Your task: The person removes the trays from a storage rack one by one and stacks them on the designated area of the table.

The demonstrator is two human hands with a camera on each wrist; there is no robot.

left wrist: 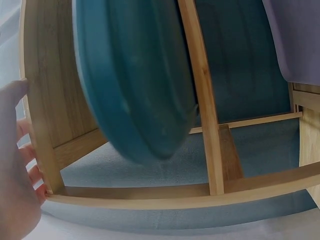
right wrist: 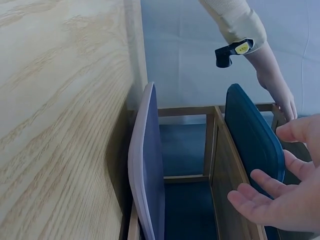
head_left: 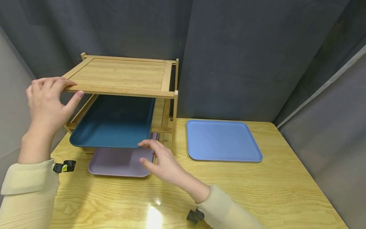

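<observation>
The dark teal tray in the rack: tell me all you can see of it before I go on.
The dark teal tray is a rounded-corner rectangle with a raised rim, matte and plastic-looking. It lies on the middle level of the wooden rack, its front edge jutting out past the frame, above the lilac tray. The right hand has its fingertips at the tray's front right corner; the left hand grips the rack's top shelf, not the tray.
</observation>
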